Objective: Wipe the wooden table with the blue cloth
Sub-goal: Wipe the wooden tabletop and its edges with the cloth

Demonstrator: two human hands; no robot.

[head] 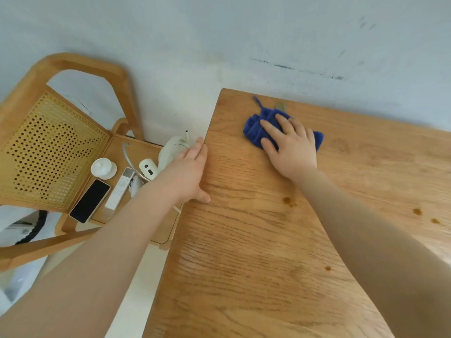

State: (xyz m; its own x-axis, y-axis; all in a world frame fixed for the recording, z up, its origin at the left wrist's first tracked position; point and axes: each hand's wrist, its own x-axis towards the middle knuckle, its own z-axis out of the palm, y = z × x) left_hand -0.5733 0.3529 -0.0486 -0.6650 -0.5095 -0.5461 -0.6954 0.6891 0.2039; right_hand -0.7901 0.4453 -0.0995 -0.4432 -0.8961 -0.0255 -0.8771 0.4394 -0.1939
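Observation:
The wooden table (256, 240) fills the right and lower part of the view. A crumpled blue cloth (253, 129) lies near its far left corner, with a short loop sticking out toward the wall. My right hand (289, 145) lies flat on the cloth with fingers spread, pressing it to the wood. My left hand (189, 172) rests against the table's left edge, thumb on the top surface, fingers straight and together, holding nothing. Small dark spots (288, 200) mark the wood near my right forearm.
A wooden chair (61, 147) with a cane back stands left of the table. On its seat lie a phone (90, 201), a white remote (120, 187), a white lid-like piece (103, 168) and a white appliance (170, 151). A pale wall (219, 45) runs behind.

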